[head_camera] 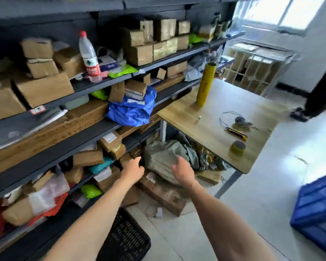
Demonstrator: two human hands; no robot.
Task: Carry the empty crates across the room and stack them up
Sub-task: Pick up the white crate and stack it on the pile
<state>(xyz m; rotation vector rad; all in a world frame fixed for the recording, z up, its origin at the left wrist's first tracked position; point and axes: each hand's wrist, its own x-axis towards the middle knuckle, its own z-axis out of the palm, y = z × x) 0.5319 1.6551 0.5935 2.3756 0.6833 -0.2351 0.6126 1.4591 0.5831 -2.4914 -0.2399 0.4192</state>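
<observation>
Both arms out toward the low far end of the shelving (68, 147); left hand (133, 169) near the bottom shelf edge, fingers curled round something dark, cannot tell what or whether actually clamped; right hand (183, 171) spread wide, grip empty, hovering over the grey-green sack (164, 159) under the wooden surface (215, 117).

No crate in either hand. Black crate (125, 238) on the floor, near, just below the left forearm, beside the shelving; blue crate (316, 206) near right, on the floor, well apart from the black one.

Handling guess: moulded plastic lattice, stiff, light when empty, not fragile; bulky, so two hands. Best hold on opposite rim edges or handle slots on the short sides, fingers under the lip; lattice walls likely to dig in if pinched. Smooth floor, so lift, not drag. Contents not visible from here; check empty first.
</observation>
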